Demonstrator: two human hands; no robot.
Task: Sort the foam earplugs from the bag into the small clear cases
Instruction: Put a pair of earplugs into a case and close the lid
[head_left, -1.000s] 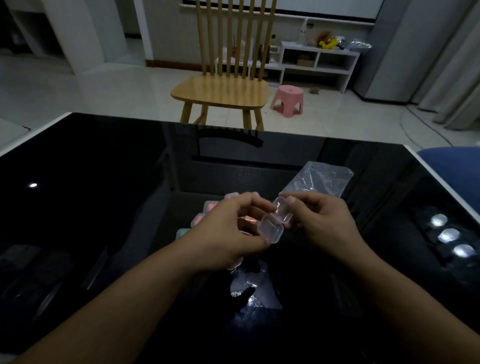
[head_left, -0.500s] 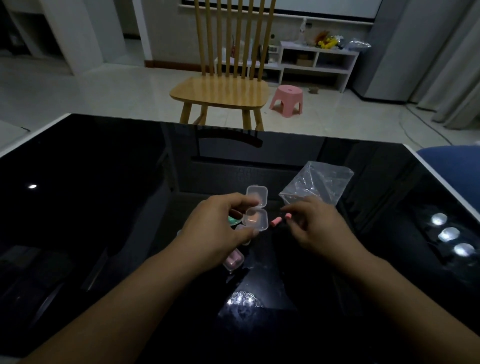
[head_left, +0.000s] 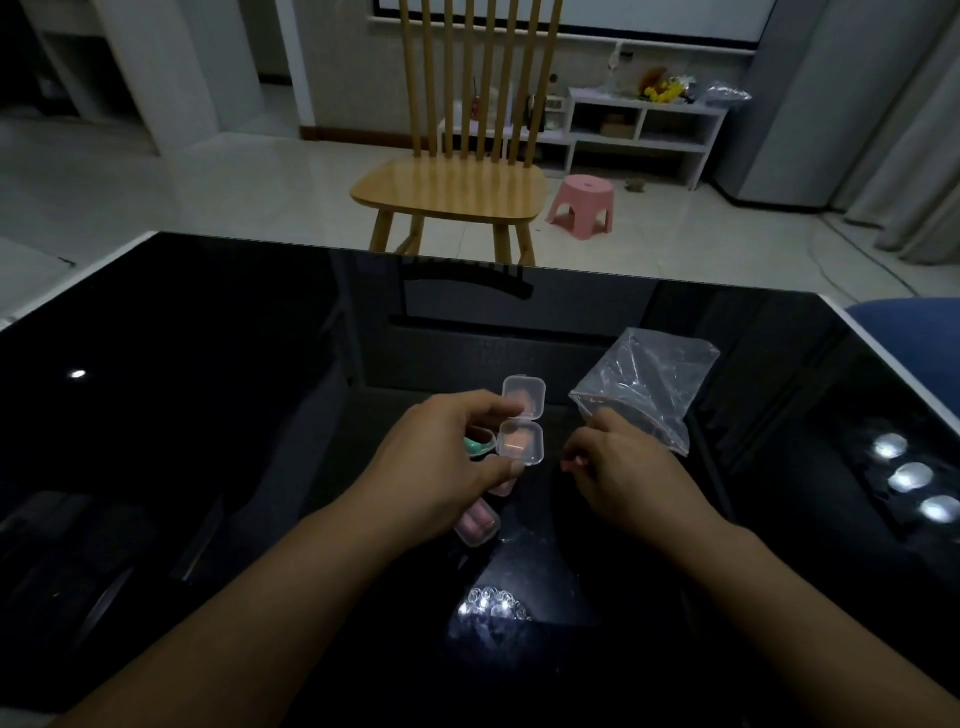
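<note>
The small clear case (head_left: 521, 422) lies hinged open, pinched between the left hand (head_left: 441, 467) fingers. The right hand (head_left: 618, 475) fingers pinch a pink earplug (head_left: 567, 464) just beside it. Beyond them the bag (head_left: 647, 389) rests on the tabletop (head_left: 208, 364).

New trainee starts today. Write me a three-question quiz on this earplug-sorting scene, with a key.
1. True or false: the clear case held by the left hand is open.
2. Which lies nearer the right hand: A) the plastic bag B) the closed pink-filled case?
3. Fill in: the bag rests on the black ____.

Key: 1 true; 2 A; 3 table.
</note>
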